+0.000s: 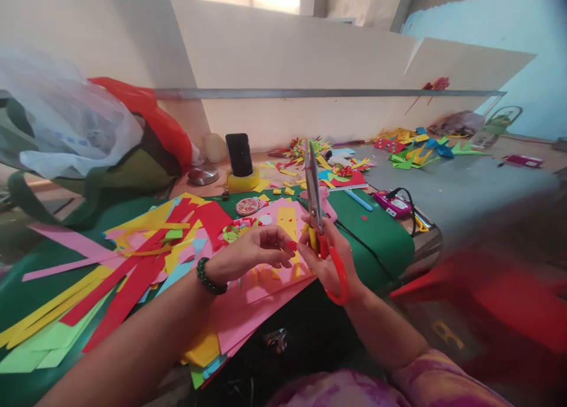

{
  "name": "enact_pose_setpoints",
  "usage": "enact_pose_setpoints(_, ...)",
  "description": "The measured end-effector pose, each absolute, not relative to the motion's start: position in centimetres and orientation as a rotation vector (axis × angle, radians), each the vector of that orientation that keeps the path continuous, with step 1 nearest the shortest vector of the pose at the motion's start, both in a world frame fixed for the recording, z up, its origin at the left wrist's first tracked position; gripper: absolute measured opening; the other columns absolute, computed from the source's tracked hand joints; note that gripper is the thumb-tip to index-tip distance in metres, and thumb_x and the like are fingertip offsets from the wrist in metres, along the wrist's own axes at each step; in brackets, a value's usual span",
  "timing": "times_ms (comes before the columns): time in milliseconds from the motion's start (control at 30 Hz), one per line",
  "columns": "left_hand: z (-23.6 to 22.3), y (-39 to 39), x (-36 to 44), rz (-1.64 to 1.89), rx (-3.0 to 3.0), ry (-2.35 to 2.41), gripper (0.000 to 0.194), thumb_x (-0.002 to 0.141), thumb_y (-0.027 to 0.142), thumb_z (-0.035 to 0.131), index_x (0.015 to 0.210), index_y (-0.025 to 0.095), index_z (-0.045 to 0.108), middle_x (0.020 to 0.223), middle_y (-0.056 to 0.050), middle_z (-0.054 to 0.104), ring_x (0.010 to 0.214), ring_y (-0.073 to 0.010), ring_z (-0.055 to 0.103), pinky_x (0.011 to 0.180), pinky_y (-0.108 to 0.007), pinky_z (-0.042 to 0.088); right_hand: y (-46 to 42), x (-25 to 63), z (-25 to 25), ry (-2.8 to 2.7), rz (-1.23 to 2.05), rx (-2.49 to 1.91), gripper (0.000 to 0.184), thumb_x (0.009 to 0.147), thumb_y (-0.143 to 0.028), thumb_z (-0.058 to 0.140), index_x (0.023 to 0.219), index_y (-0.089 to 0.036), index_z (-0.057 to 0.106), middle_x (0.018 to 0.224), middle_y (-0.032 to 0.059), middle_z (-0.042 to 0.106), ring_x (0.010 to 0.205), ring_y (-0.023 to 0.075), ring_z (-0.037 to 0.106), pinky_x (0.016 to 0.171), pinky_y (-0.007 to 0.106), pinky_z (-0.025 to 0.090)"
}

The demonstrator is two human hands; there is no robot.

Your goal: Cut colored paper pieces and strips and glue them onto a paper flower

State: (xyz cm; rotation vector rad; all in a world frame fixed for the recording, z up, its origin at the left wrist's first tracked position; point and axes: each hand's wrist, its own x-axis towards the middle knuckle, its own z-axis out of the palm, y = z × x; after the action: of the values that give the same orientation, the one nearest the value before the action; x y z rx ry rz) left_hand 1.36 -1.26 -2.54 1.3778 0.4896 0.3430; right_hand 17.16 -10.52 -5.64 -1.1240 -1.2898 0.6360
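Observation:
In my right hand [331, 250] is a pair of scissors [312, 185] with orange-red handles, its blades pointing up and close together. Beside it, my left hand [261, 246] pinches a small red piece of paper [292, 246] between thumb and fingertips; the right fingertips come close to that piece, and I cannot tell whether they touch it. Below both hands lie pink paper sheets [248, 312] with small cut scraps on them. Red paper strips [137, 292] and yellow ones spread over the green mat [394, 247] to the left of my left arm.
A phone [239, 154] leans upright at a roll of yellow tape [243, 181]. A pink glue gun [326, 205] with a black cord lies behind the scissors. Bags [88, 129] stand at the left, folded paper shapes [416, 153] at the back right, a red stool [478, 300] at right.

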Motion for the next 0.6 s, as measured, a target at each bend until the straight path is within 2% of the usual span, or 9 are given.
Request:
enact_pose_setpoints(200,-3.5,-0.7,1.3,0.408,1.335,0.495,0.034,0.068,0.042,0.084,0.08,0.015,0.067,0.073,-0.001,0.07,0.069,-0.0121,0.068,0.065,-0.02,0.049,-10.3,16.6,-6.1,-1.27,0.557,-1.122,0.044,0.085,-0.042,0.065,0.12,-0.025,0.044,0.08,-0.0037,0.055,0.06,0.0106,0.052,0.057,0.025,0.046)
enact_pose_setpoints(333,-3.4,-0.7,1.2,0.444,1.288,0.537,0.037,0.065,0.042,0.086,0.08,0.015,0.065,0.08,-0.003,0.072,0.07,-0.0134,0.07,0.063,-0.021,0.048,-11.7,18.1,-5.8,-1.48,0.643,-1.116,0.065,0.083,-0.069,0.056,0.127,-0.023,0.042,0.086,-0.0009,0.053,0.057,0.0096,0.045,0.054,0.025,0.042)
enact_pose_setpoints(433,-2.9,-0.8,1.1,0.482,1.254,0.584,0.041,0.059,0.041,0.089,0.078,0.015,0.064,0.08,-0.003,0.072,0.067,-0.0139,0.07,0.063,-0.022,0.049,-13.4,19.8,-5.5,-1.669,0.721,-1.151,0.088,0.074,-0.086,0.043,0.132,-0.019,0.042,0.087,0.0008,0.051,0.061,0.0117,0.044,0.055,0.025,0.04)
enact_pose_setpoints(500,-2.6,-0.8,1.1,0.494,1.243,0.598,0.041,0.058,0.04,0.09,0.077,0.015,0.063,0.077,-0.002,0.071,0.065,-0.0136,0.069,0.063,-0.022,0.049,-14.5,20.7,-5.1,-1.728,0.698,-1.22,0.097,0.068,-0.091,0.038,0.132,-0.018,0.043,0.085,0.0011,0.05,0.064,0.0135,0.044,0.056,0.026,0.039)
enact_pose_setpoints(600,-2.4,-0.8,1.1,0.508,1.217,0.595,0.041,0.057,0.037,0.09,0.077,0.015,0.063,0.078,-0.002,0.071,0.064,-0.0123,0.068,0.062,-0.022,0.049,-15.6,21.5,-4.5,-1.792,0.688,-1.356,0.097,0.068,-0.093,0.029,0.124,-0.016,0.048,0.081,0.0014,0.051,0.062,0.0142,0.041,0.054,0.026,0.037)
